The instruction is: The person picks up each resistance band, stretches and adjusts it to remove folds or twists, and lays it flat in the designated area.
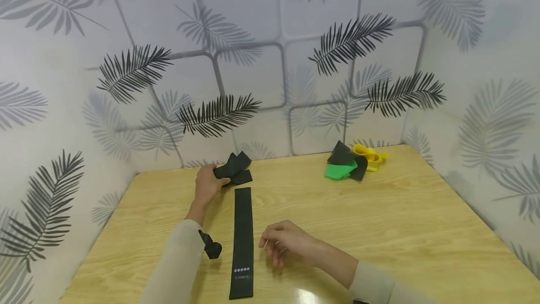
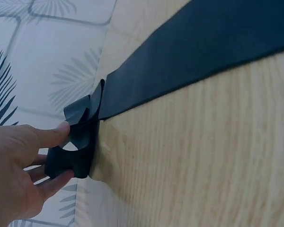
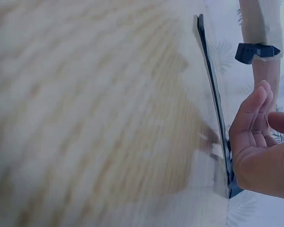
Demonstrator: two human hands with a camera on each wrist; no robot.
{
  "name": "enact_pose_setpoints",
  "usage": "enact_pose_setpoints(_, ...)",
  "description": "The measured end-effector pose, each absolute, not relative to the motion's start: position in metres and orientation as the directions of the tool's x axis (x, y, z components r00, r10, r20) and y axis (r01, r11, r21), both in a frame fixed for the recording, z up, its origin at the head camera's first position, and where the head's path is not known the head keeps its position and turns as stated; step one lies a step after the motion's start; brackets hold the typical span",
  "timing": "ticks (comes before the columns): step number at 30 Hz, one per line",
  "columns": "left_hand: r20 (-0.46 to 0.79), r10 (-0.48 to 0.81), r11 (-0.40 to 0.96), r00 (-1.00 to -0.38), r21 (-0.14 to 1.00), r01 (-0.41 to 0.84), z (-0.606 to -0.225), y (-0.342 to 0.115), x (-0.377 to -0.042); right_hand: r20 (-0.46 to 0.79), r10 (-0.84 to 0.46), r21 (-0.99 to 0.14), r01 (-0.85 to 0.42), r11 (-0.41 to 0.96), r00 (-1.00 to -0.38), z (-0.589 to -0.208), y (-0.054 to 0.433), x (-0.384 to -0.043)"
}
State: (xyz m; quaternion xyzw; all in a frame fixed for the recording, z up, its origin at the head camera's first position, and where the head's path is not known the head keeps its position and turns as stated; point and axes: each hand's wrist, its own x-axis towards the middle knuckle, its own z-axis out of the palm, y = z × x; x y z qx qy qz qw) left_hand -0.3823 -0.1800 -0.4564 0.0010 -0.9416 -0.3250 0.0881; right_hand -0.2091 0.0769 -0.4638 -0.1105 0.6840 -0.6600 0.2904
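Note:
A flat black resistance band (image 1: 243,229) lies lengthwise on the table, with white dots and the lettering "X-Heavy" at its near end. Just beyond its far end is a folded, crumpled black resistance band (image 1: 234,167). My left hand (image 1: 206,186) grips this one at its left side; in the left wrist view the thumb is on an upper fold of the crumpled band (image 2: 68,163) and the fingers are around its lower loop. To the right of the flat band, my right hand (image 1: 291,240) hovers low with loosely bent fingers, holding nothing.
At the back right of the wooden table (image 1: 379,229) is a pile: a green band (image 1: 337,171), a black band (image 1: 341,154) and a yellow band (image 1: 371,157). A leaf-patterned wall (image 1: 261,74) rises along the back edge. The left wrist wears a small black device (image 1: 212,248).

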Motion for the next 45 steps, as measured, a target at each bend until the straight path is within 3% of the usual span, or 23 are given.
enact_pose_setpoints(8, 0.184, -0.215, 0.629, -0.959, 0.777, 0.008, -0.456, -0.190, -0.387, -0.242, -0.517, -0.969, 0.232, 0.086, -0.821, -0.468, 0.084, -0.211)
enact_pose_setpoints(15, 0.183, -0.288, 0.525, -0.940, 0.851, 0.005, -0.453, -0.199, -0.388, -0.236, -0.529, -0.971, 0.224, 0.088, -0.815, -0.471, 0.086, -0.208)
enact_pose_setpoints(35, 0.350, -0.454, 0.406, -0.819, 0.900, 0.159, -0.409, -0.189, -0.391, -0.250, -0.528, -0.967, 0.232, 0.100, -0.812, -0.471, 0.087, -0.205)
enact_pose_setpoints(45, 0.435, -0.414, 0.348, -0.799, 0.887, 0.303, -0.389, -0.176, -0.391, -0.242, -0.525, -0.970, 0.223, 0.101, -0.816, -0.470, 0.089, -0.204)
